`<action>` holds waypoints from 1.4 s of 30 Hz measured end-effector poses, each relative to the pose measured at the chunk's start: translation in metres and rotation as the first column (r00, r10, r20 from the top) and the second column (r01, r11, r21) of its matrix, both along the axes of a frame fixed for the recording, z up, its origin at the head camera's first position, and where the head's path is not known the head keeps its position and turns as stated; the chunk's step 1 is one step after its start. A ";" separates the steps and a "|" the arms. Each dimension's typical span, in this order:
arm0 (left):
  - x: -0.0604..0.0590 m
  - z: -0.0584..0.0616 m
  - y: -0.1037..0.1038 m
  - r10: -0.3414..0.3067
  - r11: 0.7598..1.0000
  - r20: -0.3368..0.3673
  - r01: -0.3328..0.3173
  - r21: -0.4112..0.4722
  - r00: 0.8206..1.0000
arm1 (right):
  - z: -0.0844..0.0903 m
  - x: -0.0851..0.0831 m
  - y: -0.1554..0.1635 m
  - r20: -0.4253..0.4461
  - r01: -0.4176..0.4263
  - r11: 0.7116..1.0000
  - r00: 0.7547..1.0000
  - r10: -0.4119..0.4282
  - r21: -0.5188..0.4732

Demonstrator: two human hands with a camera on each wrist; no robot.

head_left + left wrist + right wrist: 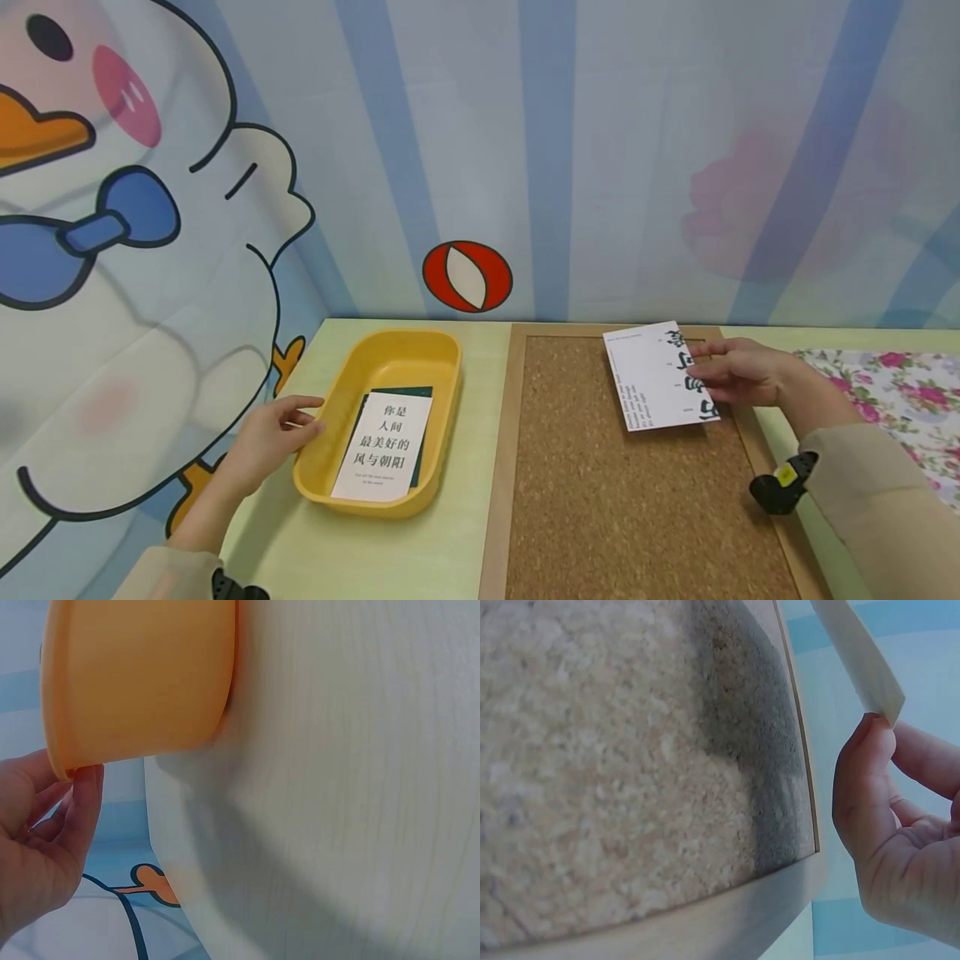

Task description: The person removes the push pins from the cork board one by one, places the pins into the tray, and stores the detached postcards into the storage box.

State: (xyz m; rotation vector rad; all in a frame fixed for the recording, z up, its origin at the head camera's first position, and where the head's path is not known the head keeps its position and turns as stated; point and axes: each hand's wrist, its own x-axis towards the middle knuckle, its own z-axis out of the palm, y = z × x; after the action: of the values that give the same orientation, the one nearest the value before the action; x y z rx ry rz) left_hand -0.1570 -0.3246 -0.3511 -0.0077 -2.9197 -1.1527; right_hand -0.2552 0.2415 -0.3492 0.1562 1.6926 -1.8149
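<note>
My right hand pinches a white card with dark printed characters, held just above the upper right part of a cork board. In the right wrist view the card's edge sits above my thumb, and the cork board lies below it. My left hand holds the left rim of a yellow tray, its fingertips against the tray's edge. Inside the tray lies a white card with Chinese text on top of a dark green card.
A pale wooden table carries the tray and the wood-framed board. A floral cloth covers the table's right end. A cartoon duck wall covering stands directly behind and to the left.
</note>
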 end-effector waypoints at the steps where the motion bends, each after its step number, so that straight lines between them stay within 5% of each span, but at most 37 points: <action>1: 0.000 0.000 0.000 0.001 1.000 -0.001 -0.001 -0.001 1.000 | 0.000 0.000 -0.001 -0.003 -0.001 1.000 1.000 0.001 -0.008; 23: 0.001 -0.001 0.000 0.013 1.000 0.003 -0.013 -0.001 1.000 | 0.010 0.001 -0.020 -0.098 -0.138 0.983 0.987 0.126 -0.120; 42: 0.000 -0.002 0.000 0.009 1.000 0.002 -0.009 0.014 1.000 | 0.017 0.004 -0.041 -0.105 -0.088 0.992 0.991 0.078 -0.095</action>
State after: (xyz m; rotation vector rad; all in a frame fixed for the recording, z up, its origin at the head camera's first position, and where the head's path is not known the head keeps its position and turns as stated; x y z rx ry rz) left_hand -0.1567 -0.3244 -0.3528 0.0059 -2.9098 -1.1725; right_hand -0.2508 0.2005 -0.3324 -0.0490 1.6479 -1.8677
